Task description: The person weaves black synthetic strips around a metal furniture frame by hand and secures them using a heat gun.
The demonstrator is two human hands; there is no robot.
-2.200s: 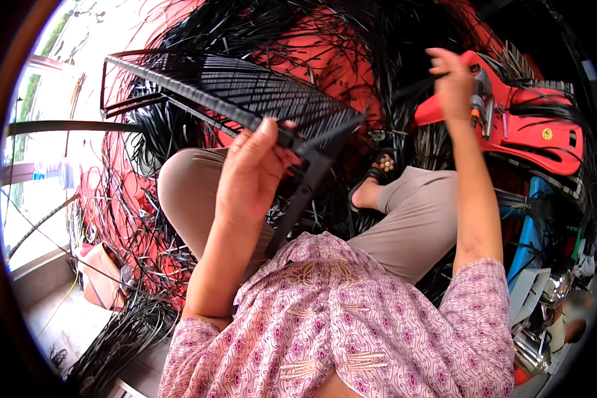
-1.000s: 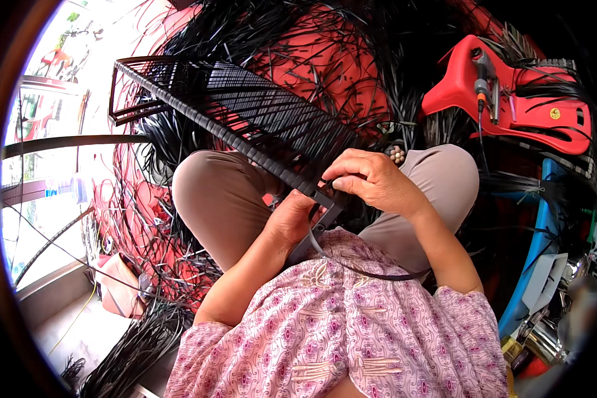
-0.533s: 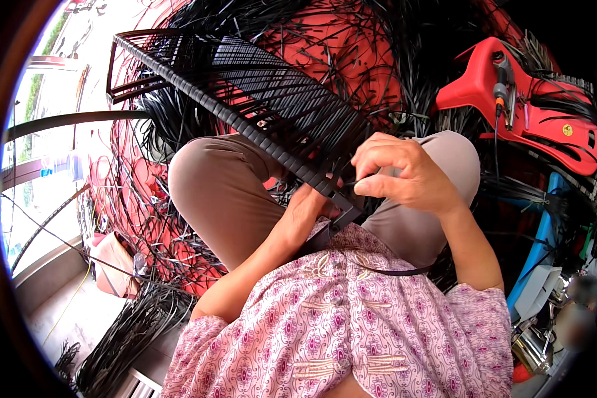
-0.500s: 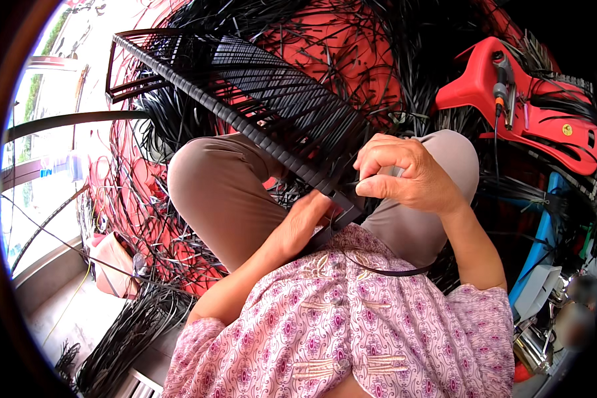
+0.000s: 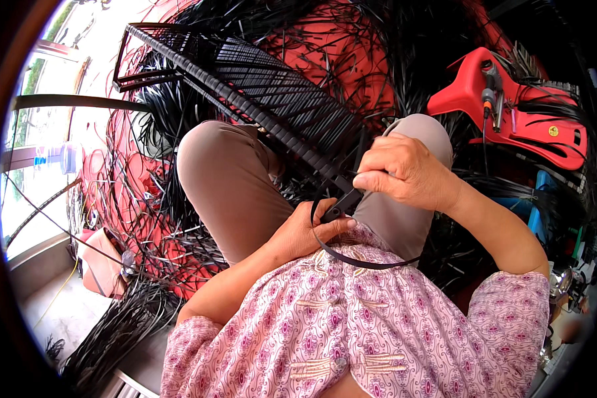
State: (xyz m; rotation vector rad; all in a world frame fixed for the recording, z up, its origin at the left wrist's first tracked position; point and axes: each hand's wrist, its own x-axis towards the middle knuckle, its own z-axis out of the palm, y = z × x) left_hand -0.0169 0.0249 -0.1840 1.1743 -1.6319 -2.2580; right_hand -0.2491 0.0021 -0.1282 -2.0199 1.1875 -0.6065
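A long black frame, its rail wound with flat strip and its panel made of slats, slants across my lap from the upper left. My left hand is closed round its near end, thumb along the underside. A loose black strip loops past that hand and lies over the patterned shirt. Just to the right of the frame end, my right hand is closed in a pinch. A thin black strip seems to run from its fingertips toward the rail, mostly hidden by the fingers.
Tangled black strips cover the red surface ahead. A red plastic stool lies at the right with a corded tool on it. A strip bundle lies lower left, near a pinkish container. Something blue stands right.
My left hand has come round the frame's near end, its thumb now showing. My right hand has closed its fingers into a pinch and dropped slightly, its elbow swinging outward. The frame has shifted slightly.
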